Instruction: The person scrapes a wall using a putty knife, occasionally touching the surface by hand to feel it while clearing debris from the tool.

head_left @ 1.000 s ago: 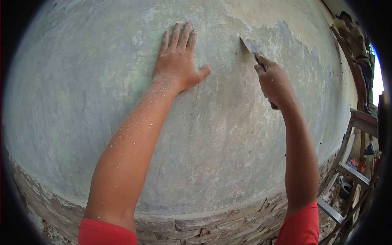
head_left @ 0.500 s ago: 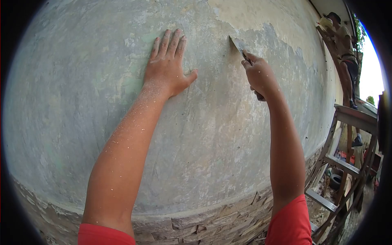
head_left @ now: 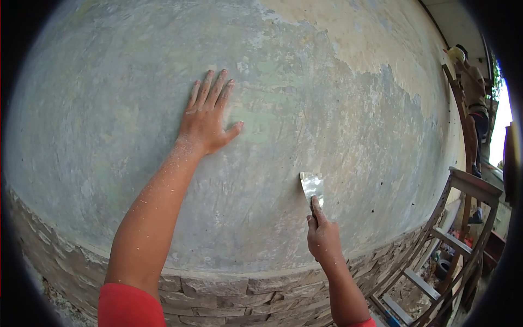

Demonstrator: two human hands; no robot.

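Gripping a shiny, broad-bladed scraper on the wall, right hand fingers curl tight; left hand splayed.

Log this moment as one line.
left hand: open, flat on wall | right hand: shut on putty knife, blade against wall above stone cladding | far right: wooden scaffold, another person

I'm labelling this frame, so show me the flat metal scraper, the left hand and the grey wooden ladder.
flat metal scraper [head_left: 311, 187], head view, middle of its blade.
left hand [head_left: 205, 121], head view, back of the hand.
grey wooden ladder [head_left: 475, 184], head view, its top plank.
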